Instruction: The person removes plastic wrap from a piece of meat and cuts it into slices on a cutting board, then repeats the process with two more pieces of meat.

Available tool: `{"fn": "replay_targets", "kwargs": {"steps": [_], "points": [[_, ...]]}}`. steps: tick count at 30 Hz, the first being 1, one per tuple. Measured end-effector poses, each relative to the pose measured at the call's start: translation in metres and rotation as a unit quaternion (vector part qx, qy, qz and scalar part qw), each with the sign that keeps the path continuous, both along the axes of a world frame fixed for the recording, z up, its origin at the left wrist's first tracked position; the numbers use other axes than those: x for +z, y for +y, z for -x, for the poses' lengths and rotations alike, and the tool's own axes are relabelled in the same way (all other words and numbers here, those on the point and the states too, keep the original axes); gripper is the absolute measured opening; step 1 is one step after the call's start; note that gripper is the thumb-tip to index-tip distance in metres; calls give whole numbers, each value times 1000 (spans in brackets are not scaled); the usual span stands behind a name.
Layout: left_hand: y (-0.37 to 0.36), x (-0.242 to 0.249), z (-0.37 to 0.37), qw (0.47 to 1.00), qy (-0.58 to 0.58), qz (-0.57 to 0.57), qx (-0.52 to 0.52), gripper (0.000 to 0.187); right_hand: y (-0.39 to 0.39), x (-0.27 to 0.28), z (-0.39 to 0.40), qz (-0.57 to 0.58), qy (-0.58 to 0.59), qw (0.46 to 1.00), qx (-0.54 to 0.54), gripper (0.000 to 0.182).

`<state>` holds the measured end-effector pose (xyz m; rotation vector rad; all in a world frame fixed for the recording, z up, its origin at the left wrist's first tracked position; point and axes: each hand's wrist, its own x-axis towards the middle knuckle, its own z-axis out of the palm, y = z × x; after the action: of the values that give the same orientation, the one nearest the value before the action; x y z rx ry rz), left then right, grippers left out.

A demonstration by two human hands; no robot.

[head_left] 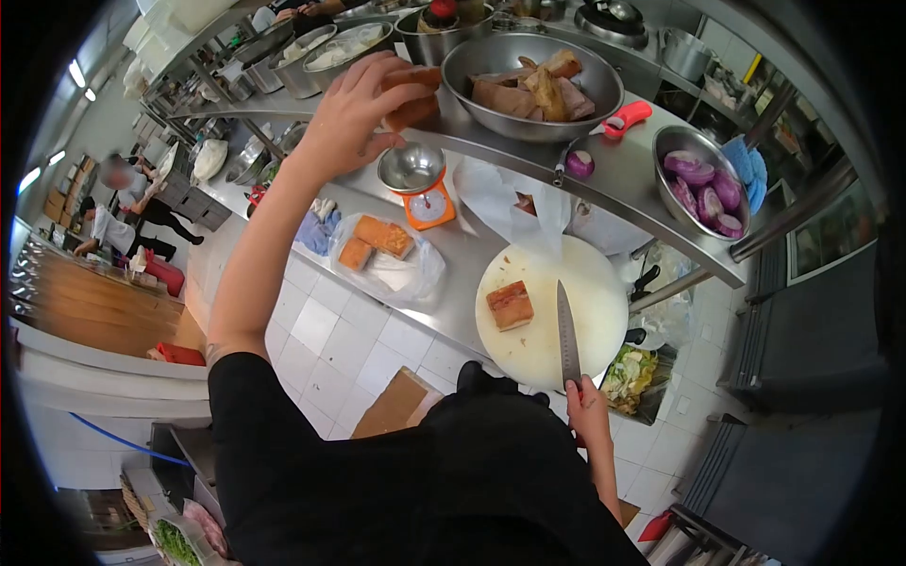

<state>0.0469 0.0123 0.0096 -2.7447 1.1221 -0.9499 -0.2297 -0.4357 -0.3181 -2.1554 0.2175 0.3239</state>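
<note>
My left hand is raised at the steel shelf, its fingers and thumb curled around a browned block of pork belly. My right hand grips the handle of a kitchen knife, whose blade lies over the round white cutting board, pointing away from me. Left of the blade, another pork belly block rests on the board among small crumbs. More browned pieces sit on a plastic bag at the counter's left. An orange kitchen scale carries a steel bowl.
On the shelf stand a large bowl of meat pieces, a red-handled peeler, half an onion and a bowl of purple onions. A bin of scraps is below the board's right. People work at far left.
</note>
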Motion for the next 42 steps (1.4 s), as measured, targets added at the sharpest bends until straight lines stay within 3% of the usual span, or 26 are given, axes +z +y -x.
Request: {"fn": "replay_targets", "kwargs": {"steps": [2,4,5,6,8,13,15,16,17,18,19,20,22,24,26,27,28,29,30,32,33,34,36,42], "points": [[-14,-6,4,995,-31,-63,66,80,0,4,-1,1,16,1000,4,32],[-28,-23,-2,955,-142,-172,196,75,1,7,-3,9,-5,1000,18,31],[-29,-34,-13,936,-194,-198,218,63,2,7,-4,3,-10,1000,24,30],[-28,-34,-13,936,-189,-200,222,63,3,9,-6,3,-6,1000,29,30],[-30,-29,-13,959,-95,-158,217,56,3,14,-8,12,-7,999,44,30],[0,-50,7,982,-144,-41,119,77,-4,2,-3,-30,0,999,17,29],[10,-74,35,969,-116,199,93,90,-11,-22,2,-41,-26,999,10,27],[6,-97,50,968,-117,195,103,90,-8,-13,1,-44,-25,999,20,27],[-7,-127,64,904,-57,419,68,81,-6,8,0,-42,28,999,-1,28],[-7,-151,73,784,3,620,29,73,-1,20,-2,-37,82,996,-22,30],[2,-165,76,782,4,622,36,73,3,19,-2,-33,87,996,-18,30],[5,-179,73,713,62,697,37,75,5,19,-2,-25,68,997,-6,29],[-5,-208,56,542,185,819,29,81,0,25,1,-2,32,999,5,29],[-5,-231,30,352,297,887,24,86,4,43,-8,-12,73,997,-8,28],[39,-252,-45,629,243,735,74,84,13,64,-14,36,90,995,16,28],[66,-273,-93,698,247,669,71,80,4,35,-10,64,-15,997,37,28],[87,-292,-134,759,250,598,65,77,8,41,-13,56,-23,998,30,28],[96,-291,-161,807,324,475,132,77,12,44,-13,30,-8,1000,4,28],[96,-285,-176,834,390,338,193,78,16,47,-11,4,7,1000,-22,29],[67,-257,-164,837,427,199,278,77,30,59,-5,-12,53,996,-70,29],[88,-299,-189,858,422,207,209,73,32,58,1,-20,50,995,-84,29],[94,-317,-203,884,374,130,250,71,31,58,7,-27,44,994,-97,30],[82,-305,-187,887,361,99,270,75,26,41,27,-12,25,994,-107,30],[99,-339,-204,887,340,97,297,89,29,51,46,-8,107,985,-133,30]]}}
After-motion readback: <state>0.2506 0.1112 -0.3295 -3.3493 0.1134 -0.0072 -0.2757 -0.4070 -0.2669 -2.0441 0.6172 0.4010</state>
